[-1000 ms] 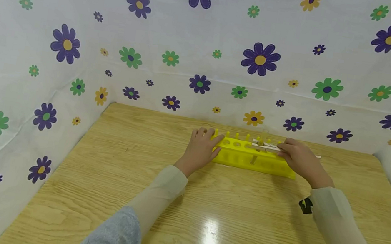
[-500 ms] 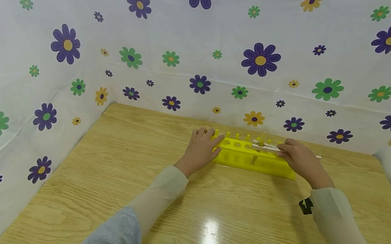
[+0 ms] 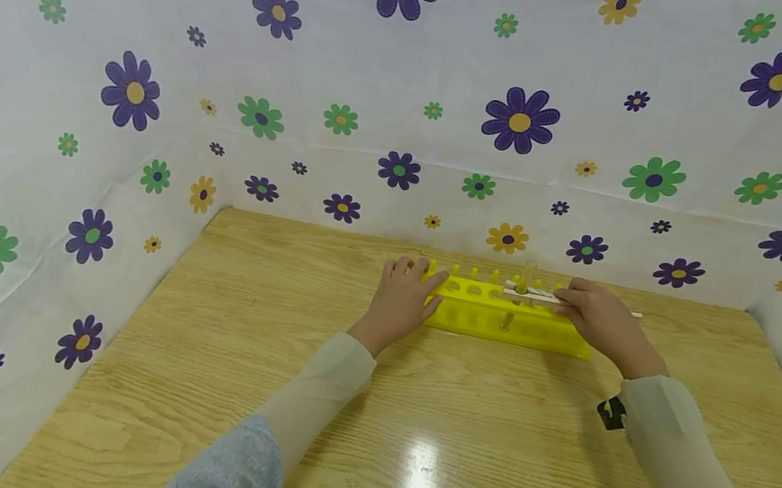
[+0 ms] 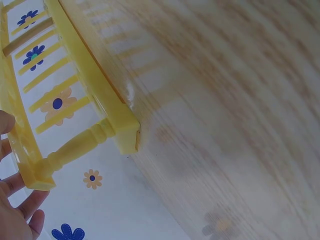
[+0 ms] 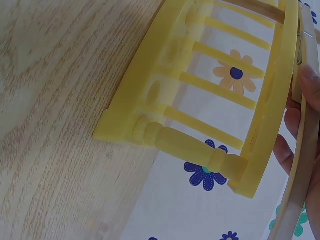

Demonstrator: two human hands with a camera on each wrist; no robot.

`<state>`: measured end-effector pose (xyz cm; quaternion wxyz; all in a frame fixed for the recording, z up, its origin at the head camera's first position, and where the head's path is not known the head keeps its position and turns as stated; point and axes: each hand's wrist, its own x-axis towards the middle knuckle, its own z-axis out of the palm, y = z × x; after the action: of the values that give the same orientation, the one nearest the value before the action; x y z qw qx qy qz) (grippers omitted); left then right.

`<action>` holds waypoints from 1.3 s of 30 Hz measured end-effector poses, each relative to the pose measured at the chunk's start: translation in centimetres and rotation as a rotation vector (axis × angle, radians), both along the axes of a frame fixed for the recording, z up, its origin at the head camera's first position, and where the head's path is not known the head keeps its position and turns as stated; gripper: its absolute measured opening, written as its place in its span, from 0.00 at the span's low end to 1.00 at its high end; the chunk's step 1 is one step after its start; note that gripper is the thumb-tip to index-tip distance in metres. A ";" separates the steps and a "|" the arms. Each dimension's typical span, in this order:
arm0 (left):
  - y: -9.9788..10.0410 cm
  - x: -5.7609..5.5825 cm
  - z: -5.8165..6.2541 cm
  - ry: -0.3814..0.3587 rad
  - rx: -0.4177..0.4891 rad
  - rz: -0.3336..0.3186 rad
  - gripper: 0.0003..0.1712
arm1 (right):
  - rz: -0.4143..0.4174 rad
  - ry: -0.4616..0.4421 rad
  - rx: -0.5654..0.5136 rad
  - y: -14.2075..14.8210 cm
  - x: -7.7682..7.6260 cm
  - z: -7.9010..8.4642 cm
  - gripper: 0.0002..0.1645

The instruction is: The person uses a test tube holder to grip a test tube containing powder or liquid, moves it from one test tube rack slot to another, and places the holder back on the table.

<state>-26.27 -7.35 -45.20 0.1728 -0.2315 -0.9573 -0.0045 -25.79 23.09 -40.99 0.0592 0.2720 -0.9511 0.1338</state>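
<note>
A yellow test tube rack (image 3: 477,324) stands near the table's back edge. My left hand (image 3: 399,300) holds its left end; in the left wrist view, fingers (image 4: 34,202) curl about the corner of the top plate. One clear test tube (image 3: 527,274) stands in the rack right of its middle, its mouth above the top plate. My right hand (image 3: 602,325) pinches a wooden test tube holder (image 3: 533,297), lying level over the rack, its front end at the tube's upper part. In the right wrist view, the holder (image 5: 308,125) runs along the palm, beside the rack's top plate.
The rack's pegs (image 3: 475,273) line its back side. A white sheet with flower prints (image 3: 360,45) hangs behind the wood-grain table (image 3: 307,400) and along its sides. A small black piece (image 3: 612,413) shows beneath the right wrist.
</note>
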 end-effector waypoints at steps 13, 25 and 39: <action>0.0 0.1 0.2 -0.004 0.004 0.002 0.22 | 0.000 0.017 -0.009 -0.1 0.1 0.0 0.14; 0.0 0.1 0.1 -0.020 0.005 0.007 0.22 | 0.000 0.006 -0.010 -0.2 0.3 0.3 0.15; 0.0 0.0 0.0 -0.007 0.010 0.002 0.22 | -0.006 0.006 -0.017 -0.1 0.2 0.2 0.14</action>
<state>-26.28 -7.33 -45.21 0.1704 -0.2298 -0.9582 -0.0098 -25.61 22.97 -40.77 0.0648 0.2692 -0.9505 0.1410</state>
